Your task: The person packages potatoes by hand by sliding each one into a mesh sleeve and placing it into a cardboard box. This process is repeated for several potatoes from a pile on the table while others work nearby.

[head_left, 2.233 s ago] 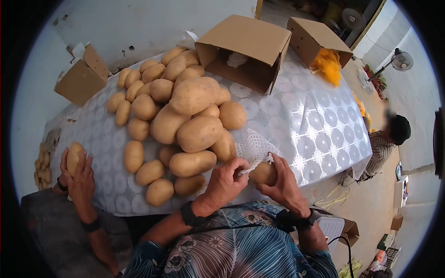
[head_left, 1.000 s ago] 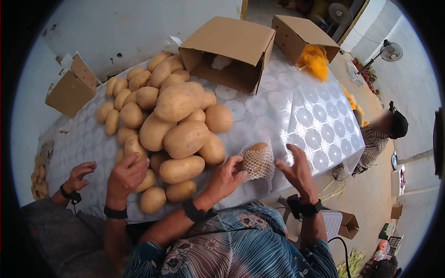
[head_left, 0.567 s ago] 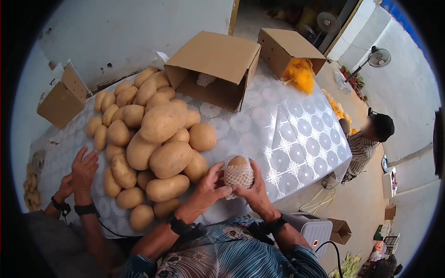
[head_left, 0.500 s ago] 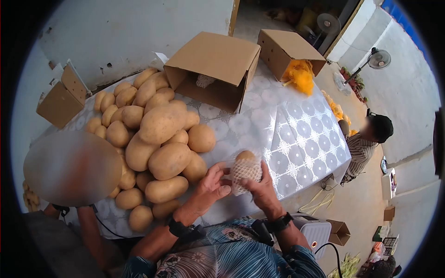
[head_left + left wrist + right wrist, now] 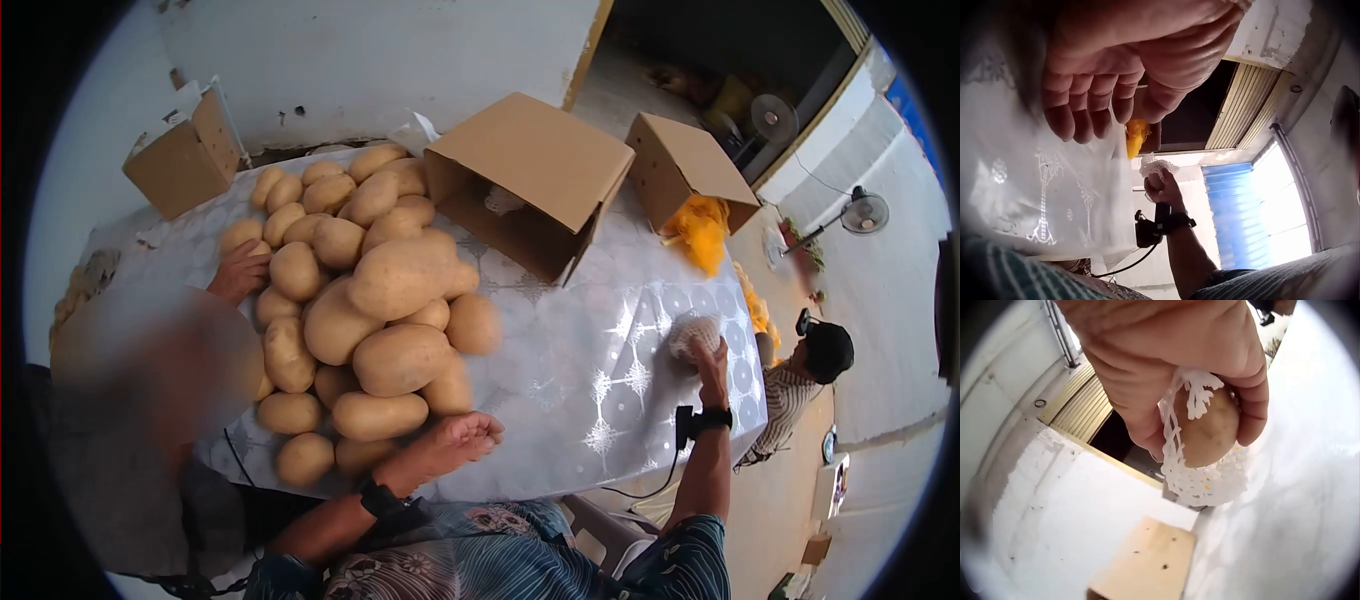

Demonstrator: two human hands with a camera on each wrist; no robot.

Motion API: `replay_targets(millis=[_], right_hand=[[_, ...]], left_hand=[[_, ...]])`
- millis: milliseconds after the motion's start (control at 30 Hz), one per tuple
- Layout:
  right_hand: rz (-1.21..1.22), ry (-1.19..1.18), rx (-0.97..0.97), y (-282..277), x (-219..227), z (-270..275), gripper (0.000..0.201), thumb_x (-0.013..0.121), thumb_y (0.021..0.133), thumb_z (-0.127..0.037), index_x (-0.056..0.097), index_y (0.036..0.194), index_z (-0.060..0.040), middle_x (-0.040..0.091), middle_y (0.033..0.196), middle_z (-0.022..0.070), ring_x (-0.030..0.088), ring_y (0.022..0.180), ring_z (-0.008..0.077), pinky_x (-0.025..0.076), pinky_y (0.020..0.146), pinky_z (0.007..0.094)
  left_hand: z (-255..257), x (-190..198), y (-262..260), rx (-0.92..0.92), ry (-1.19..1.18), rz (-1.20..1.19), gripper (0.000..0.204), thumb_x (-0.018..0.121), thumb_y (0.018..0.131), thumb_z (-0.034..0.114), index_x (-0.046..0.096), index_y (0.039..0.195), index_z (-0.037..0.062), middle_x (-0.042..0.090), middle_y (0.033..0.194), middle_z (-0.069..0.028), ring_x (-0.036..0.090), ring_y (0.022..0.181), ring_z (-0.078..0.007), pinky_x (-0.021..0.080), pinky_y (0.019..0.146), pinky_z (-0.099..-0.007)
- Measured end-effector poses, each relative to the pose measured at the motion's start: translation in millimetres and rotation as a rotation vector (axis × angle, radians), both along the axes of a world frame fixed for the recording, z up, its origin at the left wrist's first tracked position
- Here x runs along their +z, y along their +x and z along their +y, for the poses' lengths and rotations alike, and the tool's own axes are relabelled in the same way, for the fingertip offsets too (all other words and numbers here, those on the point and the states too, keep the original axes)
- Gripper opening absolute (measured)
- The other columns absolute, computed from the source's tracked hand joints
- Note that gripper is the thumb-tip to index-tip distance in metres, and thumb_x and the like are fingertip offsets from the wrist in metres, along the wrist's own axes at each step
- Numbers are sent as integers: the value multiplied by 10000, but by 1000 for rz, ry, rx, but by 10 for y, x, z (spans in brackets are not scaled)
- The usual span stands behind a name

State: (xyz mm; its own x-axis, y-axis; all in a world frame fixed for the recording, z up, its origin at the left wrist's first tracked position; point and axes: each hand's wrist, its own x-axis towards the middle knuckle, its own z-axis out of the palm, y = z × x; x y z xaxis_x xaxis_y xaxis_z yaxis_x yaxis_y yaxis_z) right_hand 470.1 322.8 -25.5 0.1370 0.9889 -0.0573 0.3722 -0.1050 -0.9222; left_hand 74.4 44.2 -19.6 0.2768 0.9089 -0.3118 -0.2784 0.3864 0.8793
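On the table's right side my right hand grips a potato dressed in a white foam net sleeve. In the right wrist view the fingers and thumb curl round it, and one end of the potato shows bare past the net. My left hand holds nothing and hovers near the front edge, just right of a big heap of potatoes. Its fingers are relaxed and loosely bent in the left wrist view, where the hand fills the top.
Another person's hand touches a potato at the heap's left. A tipped cardboard box with white netting inside stands behind the heap. Right of it lies a second box with orange netting. A patterned cloth covers the table.
The right hand slipped the net over the potato with the left hand's help, then carried it off to the right. The left hand let go. The other person's hand moved to the heap's back left.
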Motion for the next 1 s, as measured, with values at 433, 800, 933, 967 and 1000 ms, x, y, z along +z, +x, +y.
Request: replay_targets(millis=[433,800,933,967,1000], right_hand=[[-192,422,-60,-719,586,-342,595,707,813,-243,469,1286,29,600,1149,198,592,1010,273,486,862,371],[-186,423,238,-2517,85,639,387,632,820,-280,578,1130,-54,689,851,138,668,792,288,498,691,377],[-42,100,266,-2172,73,1248,256,610,848,-225,638,974,-4,664,768,34,600,659,113,458,554,279],[47,113,367,-2113,92,1288,253,603,867,-217,642,997,-4,670,822,41,601,675,94,453,544,242],[128,183,443,-2119,109,1287,195,563,882,-213,613,1030,-96,600,781,5,527,582,102,424,501,244]], left_hand=[[35,-182,-39,-29,97,62,296,552,933,134,517,1190,-8,596,1052,-52,546,950,-102,459,852,-257],[26,-79,-97,-75,116,243,288,554,926,156,539,1161,-9,612,1034,-51,567,949,-109,465,846,-263],[62,-67,-121,-109,135,316,310,568,922,182,537,1162,-13,621,1031,-66,580,965,-115,470,844,-265],[69,-68,-120,-119,128,309,317,571,921,188,536,1164,-13,622,1032,-70,582,971,-116,471,845,-265],[73,-65,-121,-127,125,302,327,568,923,196,534,1174,-13,624,1039,-69,585,982,-120,470,855,-268]])
